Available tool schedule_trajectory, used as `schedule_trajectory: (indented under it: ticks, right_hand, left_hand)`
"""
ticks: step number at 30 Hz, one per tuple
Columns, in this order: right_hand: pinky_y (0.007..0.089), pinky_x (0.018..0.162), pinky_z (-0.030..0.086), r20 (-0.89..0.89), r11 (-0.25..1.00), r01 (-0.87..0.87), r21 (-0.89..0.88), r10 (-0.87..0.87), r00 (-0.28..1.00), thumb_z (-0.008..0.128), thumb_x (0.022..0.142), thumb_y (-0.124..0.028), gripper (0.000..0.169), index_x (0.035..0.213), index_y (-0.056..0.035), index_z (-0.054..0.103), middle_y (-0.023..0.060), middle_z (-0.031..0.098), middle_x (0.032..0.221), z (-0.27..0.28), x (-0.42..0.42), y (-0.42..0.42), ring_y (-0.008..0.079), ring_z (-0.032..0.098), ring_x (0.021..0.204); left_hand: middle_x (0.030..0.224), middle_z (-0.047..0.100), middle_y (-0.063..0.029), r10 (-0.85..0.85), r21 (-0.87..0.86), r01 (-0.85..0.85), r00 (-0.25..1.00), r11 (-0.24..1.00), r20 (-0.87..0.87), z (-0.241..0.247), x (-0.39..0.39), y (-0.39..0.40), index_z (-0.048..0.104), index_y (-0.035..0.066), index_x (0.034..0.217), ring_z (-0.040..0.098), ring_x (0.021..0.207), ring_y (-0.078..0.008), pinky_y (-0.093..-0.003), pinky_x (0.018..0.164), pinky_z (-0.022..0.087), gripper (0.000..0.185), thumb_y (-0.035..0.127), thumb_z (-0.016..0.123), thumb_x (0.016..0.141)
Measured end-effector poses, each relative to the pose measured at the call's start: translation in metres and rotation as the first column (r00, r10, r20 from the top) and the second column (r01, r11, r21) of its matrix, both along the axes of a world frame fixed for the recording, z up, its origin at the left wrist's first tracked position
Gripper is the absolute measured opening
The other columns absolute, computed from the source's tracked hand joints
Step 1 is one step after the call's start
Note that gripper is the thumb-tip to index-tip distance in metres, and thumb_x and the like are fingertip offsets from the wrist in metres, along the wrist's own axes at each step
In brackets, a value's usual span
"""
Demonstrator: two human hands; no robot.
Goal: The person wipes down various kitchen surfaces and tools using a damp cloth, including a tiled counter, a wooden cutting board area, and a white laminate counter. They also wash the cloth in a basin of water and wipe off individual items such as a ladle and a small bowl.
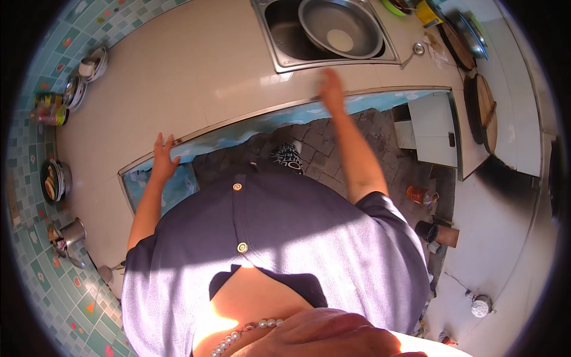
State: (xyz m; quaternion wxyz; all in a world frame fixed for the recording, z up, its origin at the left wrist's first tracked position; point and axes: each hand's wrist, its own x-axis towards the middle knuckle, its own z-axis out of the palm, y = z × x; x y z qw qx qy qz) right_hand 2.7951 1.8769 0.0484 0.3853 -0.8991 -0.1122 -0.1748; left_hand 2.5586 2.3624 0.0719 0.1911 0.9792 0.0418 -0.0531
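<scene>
My left hand (166, 161) is at the front edge of the beige countertop (187, 71), fingers spread and holding nothing. Motion blurs my right hand (333, 91), which reaches over the same edge just in front of the sink; no object shows in it. A large round metal basin (312, 26) rests tilted in the stainless steel sink (285, 62), partly over its bowl. Inside the basin is a pale round patch (340, 40), perhaps a little liquid or reflected light. Blue patterned sheeting (285, 117) hangs below the counter edge.
Stacked bowls (100, 62), a plate stack (55, 180) and a metal utensil holder (73, 231) line the tiled wall at left. Right of the sink lie a ladle (418, 50) and round wooden boards (484, 114). A plastic bottle (418, 195) is on the brick-paved floor, near a white cabinet (432, 129).
</scene>
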Motion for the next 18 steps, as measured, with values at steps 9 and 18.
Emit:
schedule_trajectory:
  ticks: [9, 18]
  right_hand:
    - [0.0401, 0.087, 0.041, 0.181, 0.944, -0.202, -0.262, 0.254, 0.950, 0.051, 0.068, -0.003, 0.032, 0.099, -0.0056, 0.057, 0.0146, 0.055, 0.107, 0.006, 0.025, -0.071, 0.0319, 0.051, 0.100]
    - [0.0378, 0.087, 0.041, -0.402, 0.957, 0.238, -0.163, -0.285, 0.870, 0.048, 0.084, -0.018, 0.036, 0.116, -0.0034, 0.052, 0.0181, 0.055, 0.110, 0.018, 0.140, -0.320, 0.0305, 0.052, 0.101]
  left_hand:
    - [0.142, 0.015, -0.0183, -0.055, -0.206, 0.030, 0.992, 0.978, -0.116, 0.046, 0.081, -0.182, 0.037, 0.008, 0.129, 0.025, 0.128, -0.0353, -0.0391, 0.102, 0.029, 0.062, 0.012, 0.063, 0.074]
    - [0.139, 0.025, -0.0185, -0.060, -0.379, 0.004, 0.989, 0.926, -0.135, 0.074, 0.152, -0.323, 0.037, 0.007, 0.129, 0.031, 0.125, -0.0350, -0.0390, 0.098, 0.034, 0.056, 0.014, 0.060, 0.078]
